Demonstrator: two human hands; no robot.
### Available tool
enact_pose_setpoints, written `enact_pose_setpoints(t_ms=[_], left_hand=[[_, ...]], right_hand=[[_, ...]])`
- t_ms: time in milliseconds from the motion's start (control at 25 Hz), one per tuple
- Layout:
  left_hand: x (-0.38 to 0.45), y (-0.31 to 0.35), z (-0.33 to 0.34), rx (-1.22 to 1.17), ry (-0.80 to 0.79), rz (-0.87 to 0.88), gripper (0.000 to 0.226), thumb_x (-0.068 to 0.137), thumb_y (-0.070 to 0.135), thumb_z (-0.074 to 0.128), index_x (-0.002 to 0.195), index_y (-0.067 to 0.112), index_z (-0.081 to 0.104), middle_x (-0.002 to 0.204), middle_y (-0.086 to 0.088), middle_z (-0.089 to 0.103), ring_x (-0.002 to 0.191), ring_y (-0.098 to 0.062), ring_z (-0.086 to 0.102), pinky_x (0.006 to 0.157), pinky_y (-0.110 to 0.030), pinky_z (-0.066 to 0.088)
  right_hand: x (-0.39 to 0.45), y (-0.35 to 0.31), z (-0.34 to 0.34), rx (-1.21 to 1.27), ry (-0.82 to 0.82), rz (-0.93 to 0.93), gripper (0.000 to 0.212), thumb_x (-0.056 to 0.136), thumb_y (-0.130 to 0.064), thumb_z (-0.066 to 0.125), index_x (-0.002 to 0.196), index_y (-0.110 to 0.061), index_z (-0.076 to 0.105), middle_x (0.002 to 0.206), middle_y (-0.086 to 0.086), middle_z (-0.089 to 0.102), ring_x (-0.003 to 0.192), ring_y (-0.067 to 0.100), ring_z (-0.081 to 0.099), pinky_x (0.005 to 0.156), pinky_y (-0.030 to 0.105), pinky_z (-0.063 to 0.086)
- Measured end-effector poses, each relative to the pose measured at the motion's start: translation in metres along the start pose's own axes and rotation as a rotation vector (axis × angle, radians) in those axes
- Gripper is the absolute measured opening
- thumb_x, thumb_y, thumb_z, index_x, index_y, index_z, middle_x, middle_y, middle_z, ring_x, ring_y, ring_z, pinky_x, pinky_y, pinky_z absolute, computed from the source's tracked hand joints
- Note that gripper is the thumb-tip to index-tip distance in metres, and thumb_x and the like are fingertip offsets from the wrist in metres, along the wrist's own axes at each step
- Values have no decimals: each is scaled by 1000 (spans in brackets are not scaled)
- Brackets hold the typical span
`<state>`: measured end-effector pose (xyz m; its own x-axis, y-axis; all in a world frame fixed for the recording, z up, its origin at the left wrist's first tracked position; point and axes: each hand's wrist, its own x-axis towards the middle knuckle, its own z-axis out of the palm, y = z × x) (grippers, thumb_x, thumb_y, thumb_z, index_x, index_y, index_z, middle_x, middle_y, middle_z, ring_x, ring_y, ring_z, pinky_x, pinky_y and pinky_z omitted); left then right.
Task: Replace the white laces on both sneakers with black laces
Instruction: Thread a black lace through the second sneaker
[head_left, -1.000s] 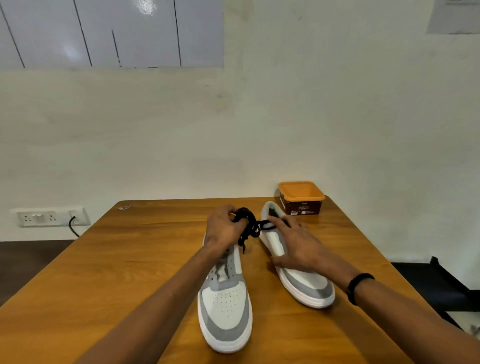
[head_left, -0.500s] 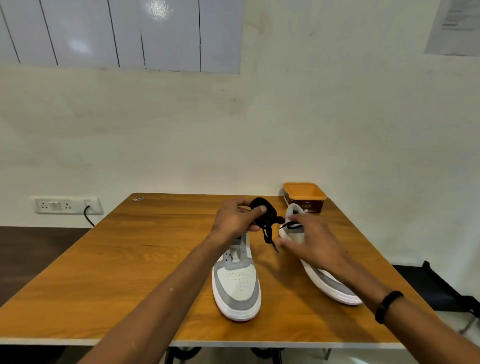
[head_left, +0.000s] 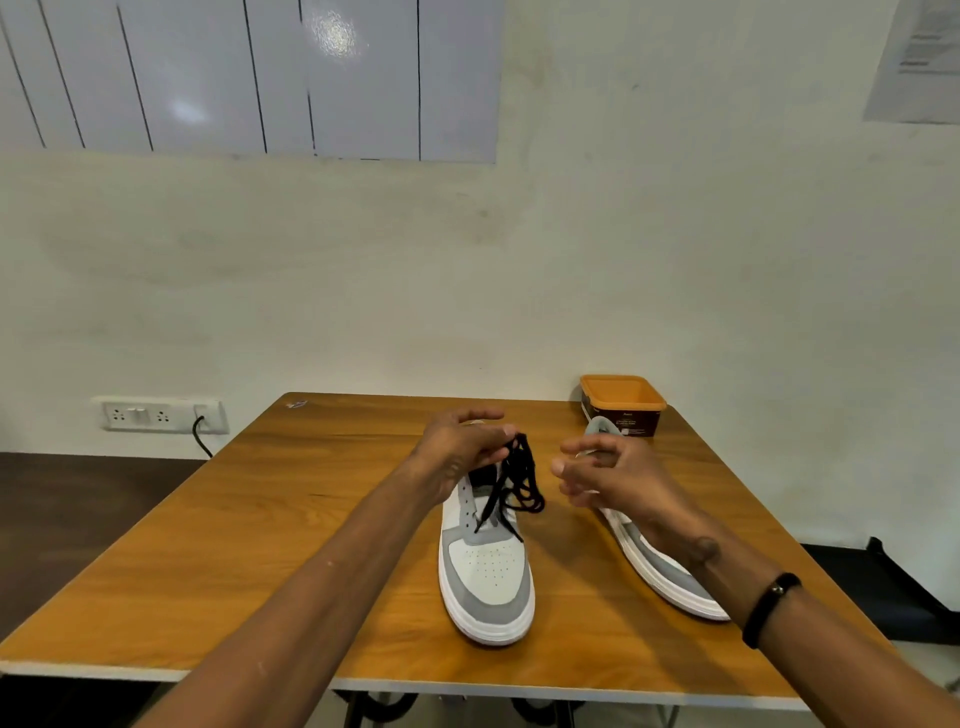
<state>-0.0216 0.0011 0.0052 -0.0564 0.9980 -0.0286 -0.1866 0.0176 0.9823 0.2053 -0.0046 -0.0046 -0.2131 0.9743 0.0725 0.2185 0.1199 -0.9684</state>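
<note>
At the centre of the counter (head_left: 218, 561), above the two sneakers: the hands.

Left hand (head_left: 457, 452): raised over the heel end of the left sneaker (head_left: 485, 566), fingertips pinching the top of a bunched black lace (head_left: 511, 483). The lace hangs in loose loops from the pinch, its lower strands trailing onto the tongue area of that sneaker.

Right hand (head_left: 608, 478): at 3 o'clock of the lace, apart from it, fingers spread and loosely curled, holding nothing. It hovers over the middle of the right sneaker (head_left: 670, 577) and hides much of it. A black band (head_left: 769, 608) sits on the wrist.

Left sneaker: white with grey panels, toe pointing to 6 o'clock, standing upright on the counter. Its eyelets show no lace threaded; whether any lace passes through them beneath the hand cannot be told.

Right sneaker: same colours, at 3 o'clock of the left one, well apart, toe angled toward 5 o'clock; heel showing at 12 o'clock behind the hand.

Tub (head_left: 623, 402): orange lid, dark brown body, at 1 o'clock on the far edge of the counter, just behind the right sneaker's heel.

Counter: wooden, brown grain.

Wall socket panel (head_left: 161, 414): at 10 o'clock, with a black cable (head_left: 200, 436) plugged in.

Whiteboard (head_left: 249, 73): at 11 o'clock, upper wall. Paper sheet (head_left: 917, 57): at 1 o'clock, upper wall.
</note>
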Motion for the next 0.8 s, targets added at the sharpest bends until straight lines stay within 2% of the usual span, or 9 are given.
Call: enact_pose_setpoints(t_ms=[120,200,280,360,440,560,680,760,800], left_hand=[[-4,10,10,172,-153,36,38,89,1,80,124,10,69,105,-13,80,93,-20,76,78,-27,62],[-4,23,16,274,-241,72,37,90,-2,77,124,12,71,103,-12,77,92,-20,74,79,-29,59],[-4,38,19,309,-270,78,36,91,-6,73,122,13,72,100,-15,75,88,-20,71,74,-28,56],[-6,54,18,277,-284,49,33,93,-6,70,121,11,73,89,-13,71,77,-18,67,63,-23,52],[-4,70,11,208,-265,22,29,95,-7,67,118,9,73,84,-8,67,68,-14,61,54,-19,47],[0,95,-20,216,-114,26,27,97,-6,62,114,11,75,86,-7,63,57,-9,49,46,-18,37],[-5,109,-65,685,-6,26,20,95,18,78,115,20,77,83,-2,65,51,-9,38,49,-23,29],[-7,105,-94,1085,29,-67,40,83,44,87,113,21,76,91,-2,70,61,-11,46,52,-24,36],[-10,98,-106,1318,64,-128,54,77,55,88,116,22,74,100,-2,70,74,-14,55,60,-26,46]], right_hand=[[3,-3,11,-234,-23,-171,52,84,-30,87,132,-33,66,116,-13,71,104,8,70,79,25,59],[8,-7,14,-297,14,-269,43,89,-26,83,129,-32,68,113,-15,72,103,3,69,81,20,54],[14,-12,11,-318,105,-329,26,94,-22,78,119,-28,74,103,-13,76,97,2,71,84,22,57],[22,-14,3,-394,156,-351,14,96,-20,75,110,-24,78,100,-11,76,93,4,71,82,26,60],[30,-10,-10,-495,169,-347,13,97,-17,75,109,-18,79,101,-7,76,92,6,70,80,29,62],[39,3,-33,-563,233,-343,17,97,-9,72,113,-13,78,106,-1,77,92,7,71,80,21,59],[38,9,-51,-413,289,-251,19,99,-2,66,113,-11,74,98,3,78,82,10,76,74,21,60],[39,11,-56,-268,294,-187,20,97,2,67,114,-8,73,98,8,78,81,13,78,69,17,57],[40,11,-53,-197,285,-163,21,97,3,68,115,-5,72,98,10,79,81,13,78,68,16,58]])
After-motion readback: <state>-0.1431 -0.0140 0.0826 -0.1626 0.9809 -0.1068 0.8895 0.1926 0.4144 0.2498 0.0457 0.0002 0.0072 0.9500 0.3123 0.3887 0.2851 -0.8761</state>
